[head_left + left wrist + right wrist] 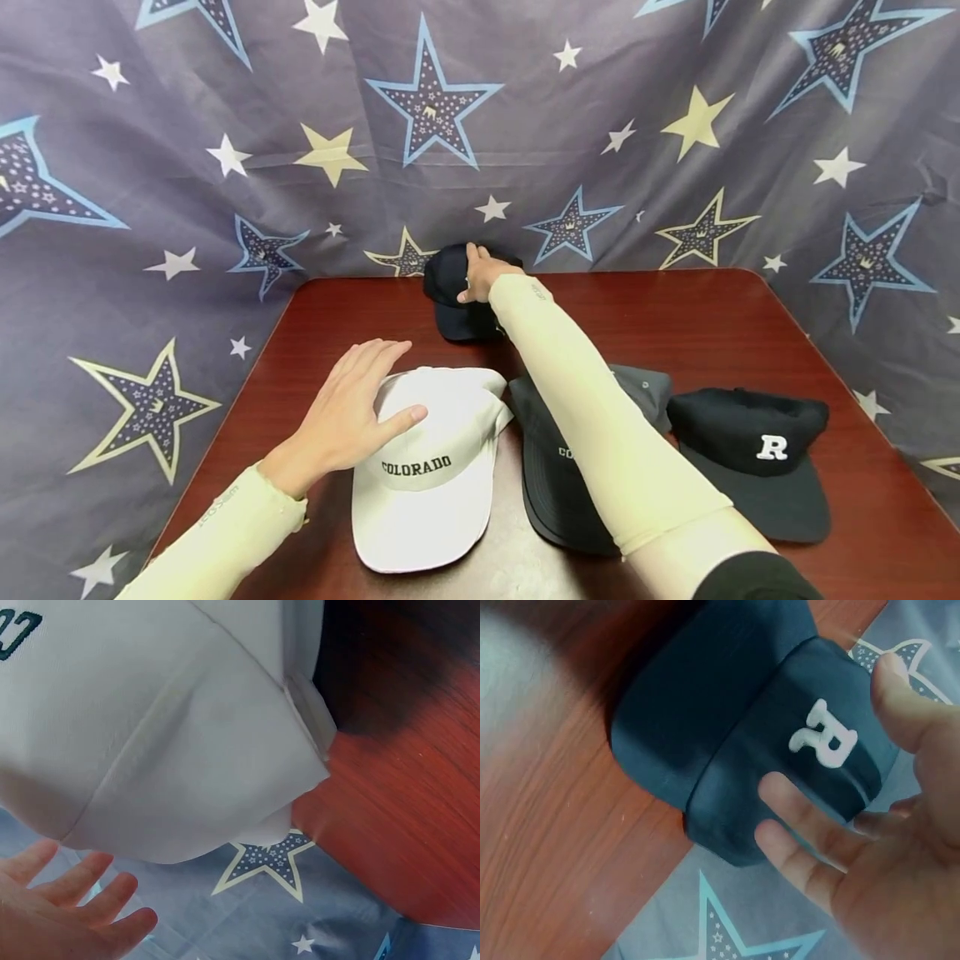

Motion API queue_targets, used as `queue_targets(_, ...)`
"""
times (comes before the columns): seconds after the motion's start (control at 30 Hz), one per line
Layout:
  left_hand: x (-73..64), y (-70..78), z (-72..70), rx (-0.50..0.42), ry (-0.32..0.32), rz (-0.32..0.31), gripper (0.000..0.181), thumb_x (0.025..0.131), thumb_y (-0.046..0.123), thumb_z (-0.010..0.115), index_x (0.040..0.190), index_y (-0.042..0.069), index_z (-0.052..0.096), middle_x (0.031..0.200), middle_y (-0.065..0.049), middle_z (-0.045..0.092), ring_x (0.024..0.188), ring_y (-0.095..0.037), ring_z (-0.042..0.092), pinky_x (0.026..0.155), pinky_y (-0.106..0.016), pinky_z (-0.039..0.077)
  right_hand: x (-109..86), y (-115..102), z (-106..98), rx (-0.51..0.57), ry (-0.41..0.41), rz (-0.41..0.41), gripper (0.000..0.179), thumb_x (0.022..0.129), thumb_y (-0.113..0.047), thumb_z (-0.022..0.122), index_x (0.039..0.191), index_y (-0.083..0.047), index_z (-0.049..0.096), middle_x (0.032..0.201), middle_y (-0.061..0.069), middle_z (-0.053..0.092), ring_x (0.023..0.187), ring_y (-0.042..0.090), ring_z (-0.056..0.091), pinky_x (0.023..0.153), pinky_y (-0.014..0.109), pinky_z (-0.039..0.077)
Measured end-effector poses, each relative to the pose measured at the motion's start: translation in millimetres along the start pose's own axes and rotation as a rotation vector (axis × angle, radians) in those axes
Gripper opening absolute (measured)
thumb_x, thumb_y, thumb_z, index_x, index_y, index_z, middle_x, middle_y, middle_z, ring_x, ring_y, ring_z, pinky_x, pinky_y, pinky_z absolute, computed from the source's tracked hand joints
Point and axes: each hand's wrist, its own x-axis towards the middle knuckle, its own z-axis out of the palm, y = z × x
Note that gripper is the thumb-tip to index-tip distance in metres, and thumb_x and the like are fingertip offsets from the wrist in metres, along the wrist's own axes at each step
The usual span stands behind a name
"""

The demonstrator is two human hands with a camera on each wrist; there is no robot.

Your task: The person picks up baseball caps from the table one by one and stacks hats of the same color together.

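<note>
A white cap point(438, 417) lettered "COLORADO" lies at the front of the table, its brim toward me. My left hand point(345, 412), fingers extended and thumb apart, is at the cap's left side and holds nothing. In the left wrist view its fingers point(112, 900) are spread near the edge of the crown. At the far edge sits a navy cap point(453, 283), which bears a white "R" in the right wrist view. My right hand point(486, 275) reaches over its crown with loosely extended fingers point(802, 802); whether they touch it I cannot tell.
A dark grey cap point(547, 467) lies right of the white one, partly hidden under my right forearm. Farther right is a black cap point(750, 433) with a white "R". A star-patterned cloth point(300, 67) hangs behind the reddish-brown table point(360, 308).
</note>
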Motion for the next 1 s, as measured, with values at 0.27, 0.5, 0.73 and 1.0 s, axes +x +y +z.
queue_targets(0.27,1.6,-0.6,-2.0,-0.006,0.023,0.01,0.081,0.088,0.055,0.072,0.15,0.009,0.048,0.147,-0.012,0.052,0.14,-0.033,0.042,0.12,-0.056,0.023,8.8,-3.7,12.9,-0.057,0.003,0.045,0.097,0.094,-0.053,0.069,0.164,-0.012,0.016,0.161,0.017,0.03,0.14,0.033,0.046,0.109,0.047,0.043)
queue_targets(0.5,2.9,0.9,-0.2,-0.004,0.005,-0.001,0.082,0.087,0.056,0.073,0.151,0.01,0.047,0.148,-0.011,0.051,0.141,-0.032,0.041,0.12,-0.056,0.022,5.7,0.7,12.0,-0.167,0.11,0.023,0.048,0.087,-0.041,0.082,0.123,-0.012,0.07,0.129,0.014,0.065,0.114,0.03,0.065,0.094,0.045,0.054)
queue_targets(0.73,7.1,2.5,1.3,-0.009,0.014,0.013,0.083,0.087,0.055,0.074,0.15,0.01,0.047,0.147,-0.012,0.051,0.141,-0.033,0.041,0.12,-0.057,0.022,0.5,14.9,3.9,-0.187,0.157,0.014,0.025,0.084,-0.03,0.087,0.101,-0.015,0.075,0.118,0.008,0.071,0.105,0.026,0.068,0.09,0.043,0.057)
queue_targets(1.0,8.7,1.2,2.6,-0.012,0.01,0.007,0.083,0.087,0.054,0.074,0.151,0.009,0.046,0.147,-0.012,0.051,0.141,-0.033,0.041,0.12,-0.057,0.021,-16.6,35.6,-24.3,-0.185,0.221,0.0,0.016,0.09,-0.025,0.08,0.103,-0.017,0.075,0.12,0.008,0.07,0.11,0.028,0.067,0.093,0.047,0.055)
